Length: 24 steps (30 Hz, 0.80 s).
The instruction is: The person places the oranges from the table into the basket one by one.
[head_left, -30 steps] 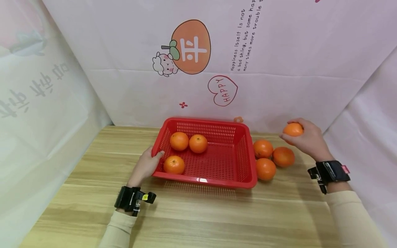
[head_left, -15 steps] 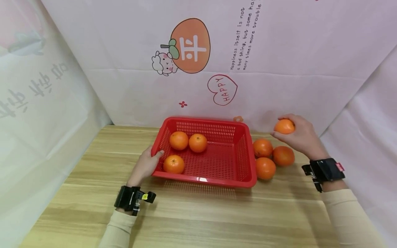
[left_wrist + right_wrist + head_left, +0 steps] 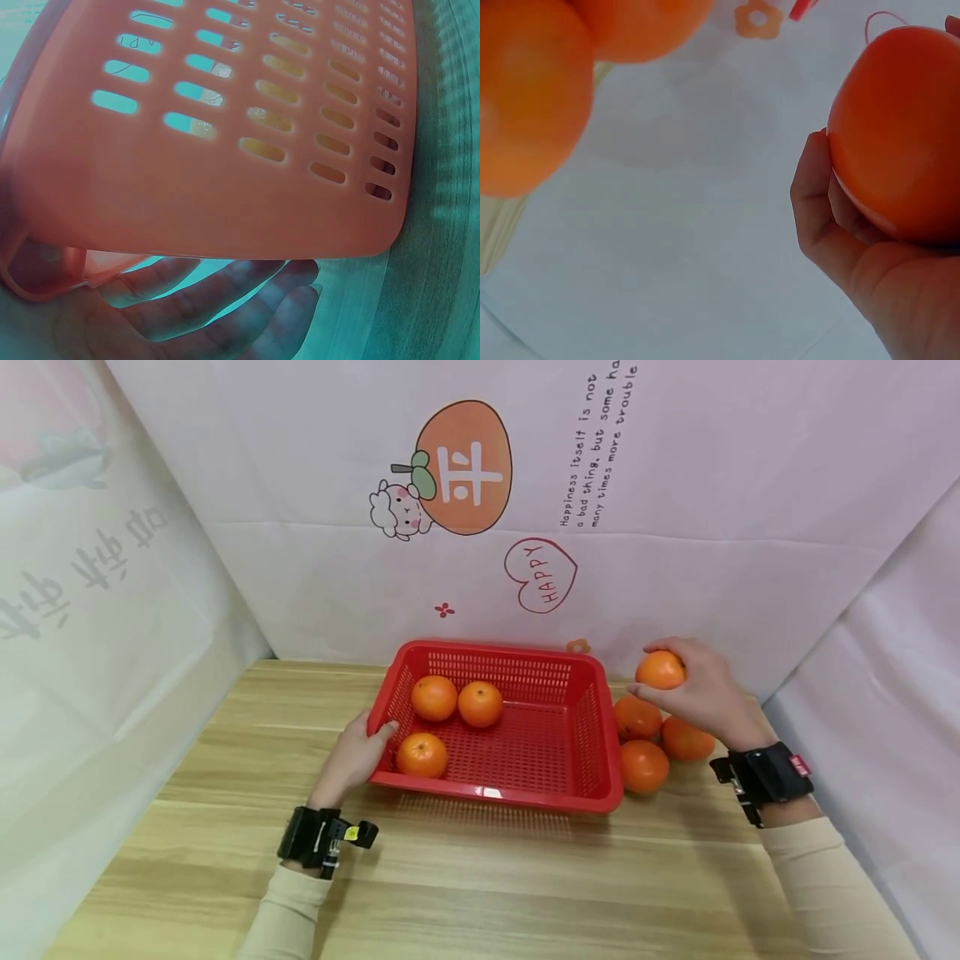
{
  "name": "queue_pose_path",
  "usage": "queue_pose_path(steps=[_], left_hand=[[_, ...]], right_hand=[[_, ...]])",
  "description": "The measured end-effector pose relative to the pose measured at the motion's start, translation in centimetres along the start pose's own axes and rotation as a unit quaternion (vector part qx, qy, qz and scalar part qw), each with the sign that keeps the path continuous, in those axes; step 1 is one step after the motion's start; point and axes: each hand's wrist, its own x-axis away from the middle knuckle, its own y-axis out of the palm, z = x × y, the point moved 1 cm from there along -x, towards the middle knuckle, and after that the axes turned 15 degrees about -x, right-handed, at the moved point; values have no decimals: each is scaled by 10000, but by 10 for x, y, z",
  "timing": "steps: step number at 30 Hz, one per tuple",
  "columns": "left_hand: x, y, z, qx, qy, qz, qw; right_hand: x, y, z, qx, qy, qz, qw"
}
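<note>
A red plastic basket (image 3: pixel 517 802) with slotted walls stands on the wooden table. My left hand (image 3: pixel 351 758) grips its left rim, thumb over the edge; in the left wrist view the fingers (image 3: pixel 217 292) curve along the outside of the slotted wall. Inside the basket lie an orange (image 3: pixel 433 698) at the back left, a second orange (image 3: pixel 480 704) beside it, and a third orange (image 3: pixel 422 756) at the front left. My right hand (image 3: pixel 701 689) holds another orange (image 3: pixel 661 670) above the loose ones; in the right wrist view its fingers wrap round that orange (image 3: pixel 904 135).
Right of the basket sit three loose oranges: a back one (image 3: pixel 637 717), a front one (image 3: pixel 643 767) and a right one (image 3: pixel 686 739), partly behind my right hand. A printed white sheet (image 3: pixel 337 593) rises behind the table (image 3: pixel 480 885), with white sheets at both sides.
My right hand has moved left with its orange, from right of the loose oranges to above them, nearer the basket. The left hand and the basket have stayed put.
</note>
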Motion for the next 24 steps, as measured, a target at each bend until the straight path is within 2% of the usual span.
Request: queue_pose_path(steps=[7, 12, 24], left_hand=[[1, 0, 1, 28, 20, -3, 10000], [2, -1, 1, 38, 12, -12, 10000], [0, 0, 0, 49, -54, -14, 10000]], right_hand=[[-3, 14, -14, 103, -489, -98, 9987], [-5, 22, -24, 71, -516, -345, 9980], [-15, 42, -42, -138, -691, -487, 9963]])
